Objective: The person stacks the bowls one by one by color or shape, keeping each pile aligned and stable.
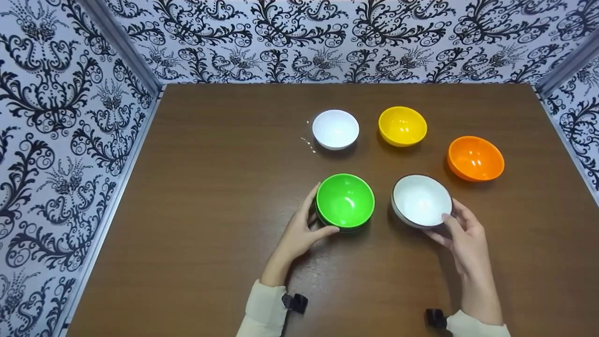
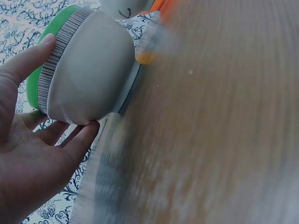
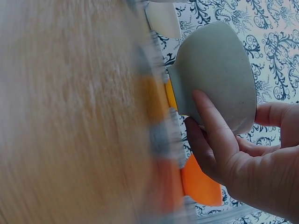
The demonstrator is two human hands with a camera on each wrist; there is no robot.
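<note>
A green bowl sits nested in a pale bowl with a striped band under its rim. My left hand grips this stack from the left, thumb at the near side and fingers round the far side. To its right, my right hand holds a white bowl with a dark rim, thumb at the rim and fingers beneath its side. In the right wrist view that bowl's plain outside shows upright, its foot at or very near the table. The inside of the pale bowl is hidden by the green one.
A smaller white bowl, a yellow bowl and an orange bowl stand farther back on the brown table. Small white marks lie left of the small white bowl. Patterned walls border the table.
</note>
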